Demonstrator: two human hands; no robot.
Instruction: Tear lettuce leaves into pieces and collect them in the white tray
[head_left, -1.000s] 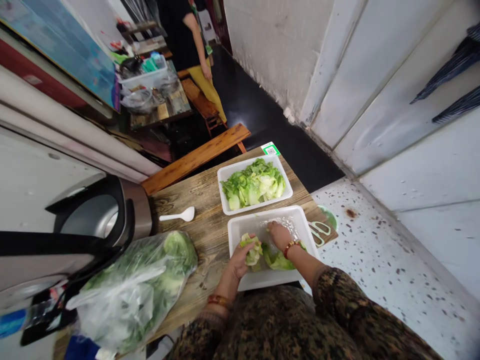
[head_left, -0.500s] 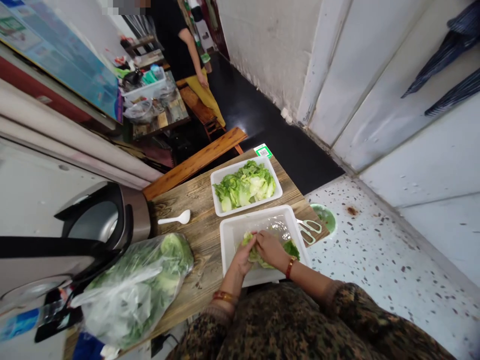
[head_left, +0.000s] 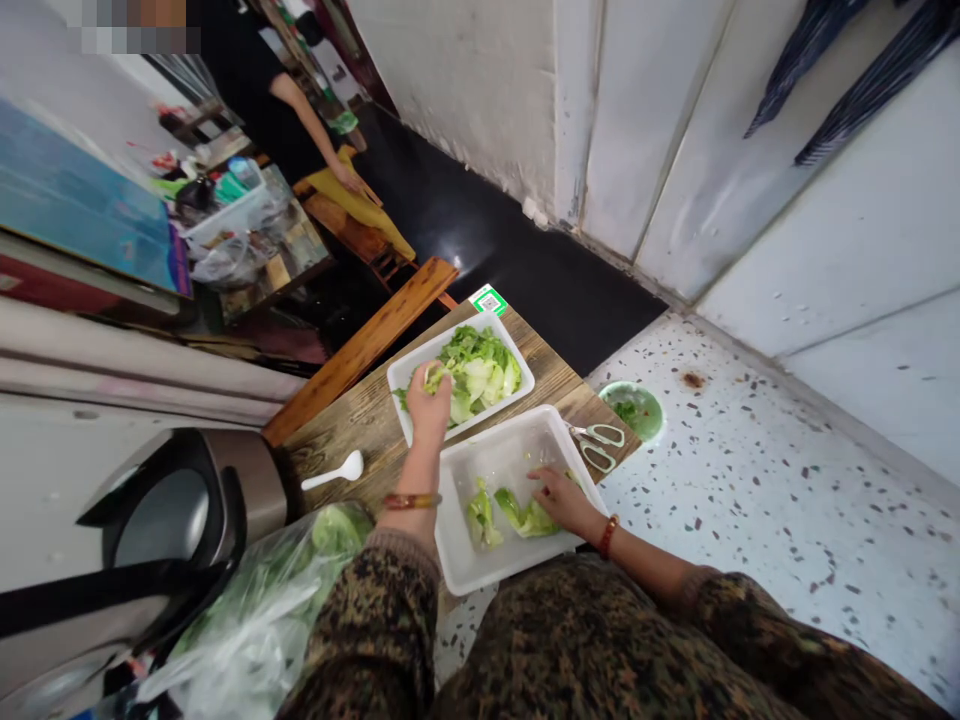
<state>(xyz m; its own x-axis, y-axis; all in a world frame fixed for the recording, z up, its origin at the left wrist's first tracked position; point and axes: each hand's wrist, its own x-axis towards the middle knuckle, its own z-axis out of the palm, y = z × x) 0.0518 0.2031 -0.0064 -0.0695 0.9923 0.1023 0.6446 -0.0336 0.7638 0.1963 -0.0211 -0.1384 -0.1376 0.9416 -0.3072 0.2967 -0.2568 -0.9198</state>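
Head view shows your left hand (head_left: 429, 402) pinching a lettuce piece (head_left: 435, 375) over the far tray (head_left: 399, 368), right hand (head_left: 564, 497) spread on leaves (head_left: 525, 515) in the near tray (head_left: 480, 575), which overhangs the table edge (head_left: 352, 425) and could tip under pressure.

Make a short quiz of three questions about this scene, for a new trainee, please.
1. True or false: the left hand is over the far tray full of lettuce pieces.
2. What does the right hand touch? A) the scissors B) the leaves in the near tray C) the white spoon
3. Fill in: the bag of greens lies beside the ____ tray.

Key: 1 true; 2 B; 3 near.
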